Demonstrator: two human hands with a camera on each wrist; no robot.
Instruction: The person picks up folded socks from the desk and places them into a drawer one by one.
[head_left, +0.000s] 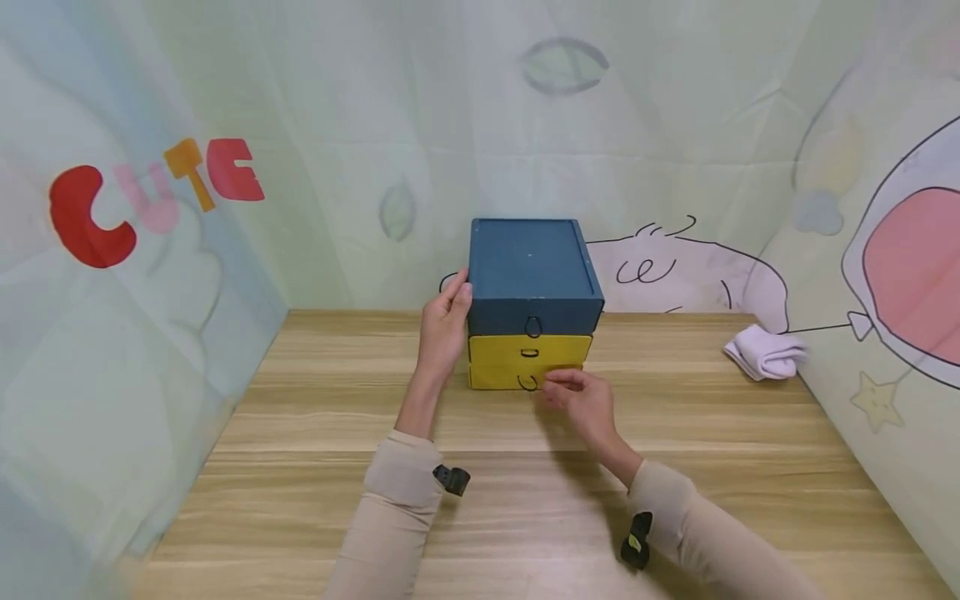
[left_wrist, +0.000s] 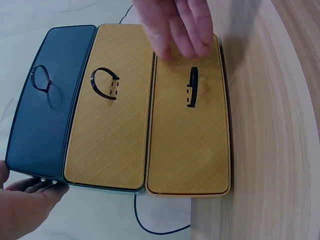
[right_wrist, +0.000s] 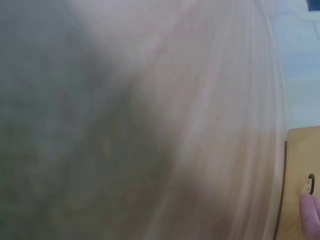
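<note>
Left hand (head_left: pixel 444 329) is resting against the left side of a drawer box (head_left: pixel 528 258), fingers bracing rather than clutching. Right hand (head_left: pixel 588 408) is hovering just beside the bottom of the front, fingers loosely bent, gripping nothing; whether a fingertip is touching, I cannot tell.

Pale printed backdrop (head_left: pixel 337 125) is hanging behind and to both sides. Wood-grain table (head_left: pixel 337 392) is spreading below. Box is standing upright toward the table's back edge, near the middle. Blue front (left_wrist: pixel 55 115) is sitting topmost, upper yellow front (left_wrist: pixel 110 140) beneath it, lower yellow front (left_wrist: pixel 190 145) at the base. Folded pale cloth (head_left: pixel 765 352) is lying well apart, far right.

Progress, by judgement: box is being steadied; no drawer is standing clearly out, so the lowest is seeming either not yet pulled or already pushed in. Lower handle (left_wrist: pixel 194 87) is jutting out, ungripped.
</note>
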